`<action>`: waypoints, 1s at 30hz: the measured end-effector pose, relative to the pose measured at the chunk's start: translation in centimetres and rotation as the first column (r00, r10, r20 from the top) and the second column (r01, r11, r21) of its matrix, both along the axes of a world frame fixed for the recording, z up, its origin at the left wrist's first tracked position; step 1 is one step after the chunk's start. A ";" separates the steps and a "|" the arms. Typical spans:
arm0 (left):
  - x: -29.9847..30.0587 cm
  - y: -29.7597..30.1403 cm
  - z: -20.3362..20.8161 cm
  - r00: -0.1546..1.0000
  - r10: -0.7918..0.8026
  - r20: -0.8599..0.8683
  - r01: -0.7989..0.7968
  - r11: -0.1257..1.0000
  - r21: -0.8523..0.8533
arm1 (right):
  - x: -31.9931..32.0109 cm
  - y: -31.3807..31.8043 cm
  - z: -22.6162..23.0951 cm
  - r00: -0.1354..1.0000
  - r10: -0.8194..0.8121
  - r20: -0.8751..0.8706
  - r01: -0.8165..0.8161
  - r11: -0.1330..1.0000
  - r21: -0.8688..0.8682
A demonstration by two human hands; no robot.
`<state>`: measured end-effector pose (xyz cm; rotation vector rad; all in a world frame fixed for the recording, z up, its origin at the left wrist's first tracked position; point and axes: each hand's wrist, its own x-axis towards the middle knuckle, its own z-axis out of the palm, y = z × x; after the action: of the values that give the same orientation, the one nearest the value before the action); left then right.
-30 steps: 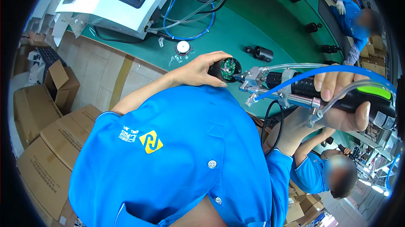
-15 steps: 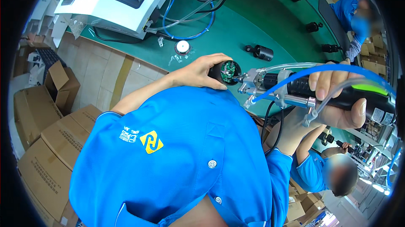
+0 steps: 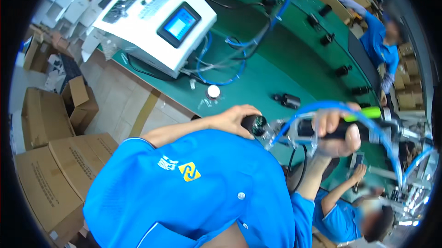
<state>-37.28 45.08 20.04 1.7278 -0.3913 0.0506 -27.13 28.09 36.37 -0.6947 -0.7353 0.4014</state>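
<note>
My left hand (image 3: 231, 120) is closed around a short black cylindrical housing (image 3: 249, 124), tilted so its open end faces right. Green circuit board shows inside that end, though it is blurred now. My right hand (image 3: 338, 133) grips a black power screwdriver (image 3: 305, 128) with a bright green strip, held roughly level. The tool's metal head (image 3: 278, 129) is right at the housing's open end; blur hides whether its tip touches. A blue air hose (image 3: 322, 105) arcs over my right hand, with clear tubing alongside.
On the green bench (image 3: 179, 100) stands a white machine (image 3: 142, 20) with a screen. Nearby are a small white-topped round part (image 3: 213, 92) and a black cylindrical part (image 3: 290, 101). Cartons (image 3: 69, 165) are stacked at left. Co-workers (image 3: 380, 40) (image 3: 343, 215) sit on the right.
The whole view has shifted, so the bench and machine appear lower and blurrier. Both hands keep their holds, with the tool still at the housing. The lower-right co-worker's arm has changed position.
</note>
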 end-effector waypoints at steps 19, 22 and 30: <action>-1.1 -0.7 0.0 0.967 0.098 -0.236 -0.162 0.950 -0.267 | -0.8 -0.6 0.4 0.995 -0.018 0.094 0.020 1.000 -0.020; -1.3 -0.3 0.5 0.933 0.108 -0.342 -0.239 0.898 -0.369 | -1.1 0.1 0.0 0.994 -0.069 0.080 0.070 0.998 -0.004; -0.6 0.7 0.0 0.976 0.154 -0.154 -0.193 0.940 -0.283 | 0.0 -1.8 4.4 0.987 -0.088 0.137 0.085 0.996 0.025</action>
<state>-37.92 45.75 20.02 1.4544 -0.1254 0.1185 -27.10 26.33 40.73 -0.7394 -0.8355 0.2683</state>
